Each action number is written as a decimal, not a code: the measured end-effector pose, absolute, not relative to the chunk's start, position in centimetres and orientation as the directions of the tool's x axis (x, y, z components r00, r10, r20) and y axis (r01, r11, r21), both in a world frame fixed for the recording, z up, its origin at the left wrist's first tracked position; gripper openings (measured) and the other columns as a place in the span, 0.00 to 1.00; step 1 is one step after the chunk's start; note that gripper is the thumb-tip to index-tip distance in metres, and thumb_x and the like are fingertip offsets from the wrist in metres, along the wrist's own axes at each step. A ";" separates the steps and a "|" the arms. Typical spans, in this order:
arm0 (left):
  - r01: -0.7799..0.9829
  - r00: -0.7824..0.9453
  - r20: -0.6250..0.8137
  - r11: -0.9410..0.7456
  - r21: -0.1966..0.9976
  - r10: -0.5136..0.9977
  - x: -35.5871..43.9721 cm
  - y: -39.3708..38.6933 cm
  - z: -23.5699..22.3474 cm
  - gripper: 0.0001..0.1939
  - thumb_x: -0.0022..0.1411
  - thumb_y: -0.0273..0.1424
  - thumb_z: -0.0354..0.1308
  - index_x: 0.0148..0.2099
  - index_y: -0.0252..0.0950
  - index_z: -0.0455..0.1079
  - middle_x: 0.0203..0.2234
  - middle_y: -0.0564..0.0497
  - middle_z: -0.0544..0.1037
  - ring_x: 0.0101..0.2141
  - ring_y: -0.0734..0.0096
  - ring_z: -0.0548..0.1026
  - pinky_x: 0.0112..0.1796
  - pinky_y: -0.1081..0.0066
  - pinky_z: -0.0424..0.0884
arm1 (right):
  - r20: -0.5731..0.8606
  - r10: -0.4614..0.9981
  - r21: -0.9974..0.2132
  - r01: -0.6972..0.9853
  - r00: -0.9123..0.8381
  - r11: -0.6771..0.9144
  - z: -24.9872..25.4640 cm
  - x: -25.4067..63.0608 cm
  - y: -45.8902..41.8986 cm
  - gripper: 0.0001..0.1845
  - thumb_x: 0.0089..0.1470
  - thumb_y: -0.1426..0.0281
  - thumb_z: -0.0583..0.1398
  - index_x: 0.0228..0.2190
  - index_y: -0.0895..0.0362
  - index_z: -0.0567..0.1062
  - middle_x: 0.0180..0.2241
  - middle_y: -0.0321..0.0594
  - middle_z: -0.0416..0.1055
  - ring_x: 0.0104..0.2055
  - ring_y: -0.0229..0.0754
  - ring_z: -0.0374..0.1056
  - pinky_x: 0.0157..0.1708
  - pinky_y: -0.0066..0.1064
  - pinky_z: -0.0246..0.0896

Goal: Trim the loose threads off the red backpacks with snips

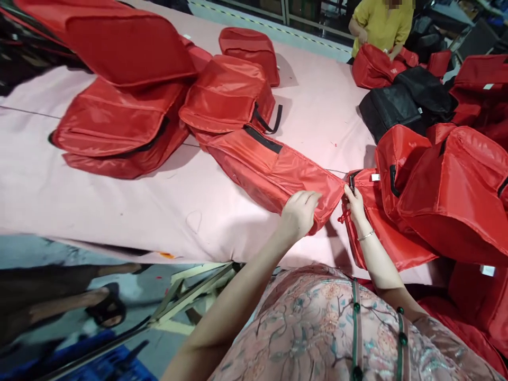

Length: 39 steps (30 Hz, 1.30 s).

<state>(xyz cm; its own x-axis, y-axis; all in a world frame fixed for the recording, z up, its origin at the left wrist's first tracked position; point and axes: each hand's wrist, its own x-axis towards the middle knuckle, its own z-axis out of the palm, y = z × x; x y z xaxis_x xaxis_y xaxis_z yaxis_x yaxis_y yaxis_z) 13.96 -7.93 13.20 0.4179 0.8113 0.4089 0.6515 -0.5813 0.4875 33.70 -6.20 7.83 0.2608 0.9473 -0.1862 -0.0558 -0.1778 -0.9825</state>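
A long red fabric bag (265,166) with a black zip strip lies across the pink table (119,206). My left hand (300,212) is closed on its near end, gripping the red cloth. My right hand (354,205) pinches the corner of the same end, where a small black zip pull (351,182) and a red cord show. The bag's far end rests under another red bag (227,94).
Several red bags are piled at the back left (119,106) and at the right (448,190), with a black bag (400,103) among them. A person in a yellow top (381,24) handles a red bag at the far right. The table's near edge and its frame (190,296) lie below.
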 end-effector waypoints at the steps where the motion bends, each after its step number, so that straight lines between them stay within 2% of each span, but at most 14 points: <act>1: 0.645 0.449 0.405 -0.602 0.470 0.797 14.2 -8.0 13.1 0.15 0.64 0.29 0.44 0.44 0.35 0.70 0.40 0.45 0.76 0.43 0.65 0.70 0.47 0.63 0.64 | -0.194 0.939 -0.981 -0.078 0.283 -0.179 7.9 33.8 -6.3 0.22 0.44 0.48 0.59 0.26 0.54 0.63 0.16 0.25 0.52 0.14 0.28 0.42 0.13 0.25 0.37; 3: 0.631 0.509 0.380 -0.635 0.446 0.772 14.4 -8.0 12.9 0.13 0.63 0.31 0.46 0.43 0.37 0.71 0.40 0.46 0.76 0.42 0.64 0.71 0.47 0.62 0.63 | -0.195 0.924 -0.981 -0.078 0.328 -0.179 7.9 34.0 -6.6 0.21 0.45 0.50 0.59 0.25 0.54 0.63 0.17 0.26 0.53 0.15 0.28 0.44 0.14 0.24 0.39; 5: 0.637 0.554 0.344 -0.652 0.411 0.758 14.8 -7.9 12.9 0.12 0.61 0.35 0.51 0.42 0.39 0.73 0.40 0.48 0.76 0.40 0.64 0.71 0.46 0.60 0.61 | -0.155 0.915 -0.986 -0.003 0.373 -0.166 7.6 34.1 -7.0 0.20 0.46 0.51 0.58 0.27 0.55 0.64 0.19 0.28 0.58 0.18 0.30 0.51 0.17 0.24 0.48; 8: 0.682 0.578 0.307 -0.654 0.327 0.756 15.6 -8.3 13.0 0.11 0.59 0.35 0.55 0.42 0.42 0.73 0.39 0.47 0.76 0.38 0.62 0.70 0.43 0.58 0.60 | -0.042 0.883 -0.981 0.148 0.468 -0.126 7.0 34.0 -7.6 0.19 0.49 0.52 0.57 0.32 0.55 0.66 0.29 0.35 0.66 0.30 0.36 0.62 0.30 0.27 0.58; 10: 0.687 0.605 0.287 -0.669 0.283 0.743 16.1 -8.8 13.1 0.09 0.60 0.32 0.53 0.40 0.41 0.74 0.37 0.47 0.76 0.37 0.63 0.69 0.40 0.59 0.60 | 0.002 0.857 -0.969 0.214 0.516 -0.126 6.8 33.8 -8.4 0.19 0.52 0.52 0.53 0.35 0.55 0.65 0.33 0.37 0.67 0.34 0.38 0.63 0.37 0.29 0.59; 12: 0.693 0.615 0.269 -0.670 0.264 0.742 16.2 -9.1 13.1 0.08 0.60 0.30 0.53 0.36 0.40 0.74 0.34 0.47 0.76 0.36 0.63 0.69 0.37 0.60 0.60 | 0.023 0.851 -0.965 0.235 0.525 -0.119 6.8 33.6 -9.4 0.18 0.56 0.53 0.49 0.37 0.55 0.65 0.32 0.37 0.66 0.35 0.38 0.63 0.38 0.30 0.58; 15: 0.707 0.570 0.266 -0.629 0.323 0.778 15.6 -9.1 13.2 0.07 0.59 0.30 0.53 0.30 0.37 0.71 0.34 0.46 0.75 0.36 0.62 0.69 0.36 0.62 0.62 | 0.049 0.879 -0.973 0.220 0.474 -0.064 7.0 33.4 -11.4 0.17 0.57 0.55 0.48 0.37 0.54 0.65 0.32 0.37 0.66 0.34 0.38 0.64 0.38 0.30 0.59; 18: 0.658 0.534 0.289 -0.605 0.448 0.795 14.7 -8.7 13.4 0.09 0.60 0.27 0.50 0.28 0.36 0.69 0.42 0.46 0.73 0.41 0.63 0.68 0.41 0.62 0.64 | 0.064 0.938 -0.980 0.198 0.340 -0.005 7.3 33.3 -13.5 0.15 0.55 0.57 0.52 0.38 0.54 0.67 0.31 0.36 0.67 0.33 0.37 0.64 0.35 0.29 0.61; 21: 0.631 0.514 0.289 -0.585 0.510 0.807 14.3 -8.4 13.5 0.11 0.61 0.26 0.48 0.27 0.35 0.66 0.46 0.45 0.71 0.45 0.63 0.67 0.45 0.61 0.64 | 0.091 0.978 -0.969 0.241 0.187 0.044 7.6 33.2 -15.2 0.14 0.53 0.59 0.57 0.38 0.54 0.70 0.31 0.36 0.70 0.30 0.37 0.65 0.32 0.29 0.61; 25: 0.641 0.486 0.264 -0.545 0.541 0.833 14.6 -8.3 13.4 0.09 0.59 0.26 0.49 0.27 0.35 0.65 0.41 0.46 0.72 0.41 0.64 0.67 0.44 0.62 0.64 | 0.122 0.987 -0.936 0.342 0.108 0.078 8.1 32.8 -16.5 0.12 0.51 0.62 0.59 0.37 0.53 0.73 0.31 0.37 0.73 0.27 0.37 0.66 0.27 0.28 0.61; 31: 0.650 0.440 0.282 -0.519 0.555 0.853 15.0 -8.4 13.2 0.09 0.59 0.27 0.50 0.26 0.36 0.64 0.37 0.46 0.72 0.38 0.65 0.67 0.42 0.63 0.64 | 0.179 0.984 -0.855 0.496 0.006 0.153 8.8 32.2 -16.2 0.12 0.55 0.62 0.56 0.38 0.52 0.75 0.32 0.37 0.75 0.30 0.39 0.69 0.31 0.28 0.62; 39: 0.639 0.446 0.305 -0.538 0.550 0.842 15.1 -8.3 13.1 0.10 0.60 0.28 0.49 0.26 0.36 0.64 0.37 0.46 0.72 0.37 0.66 0.67 0.41 0.63 0.63 | 0.211 0.972 -0.791 0.565 -0.106 0.233 8.7 32.5 -15.1 0.13 0.56 0.61 0.54 0.39 0.51 0.74 0.34 0.38 0.75 0.32 0.39 0.70 0.33 0.28 0.63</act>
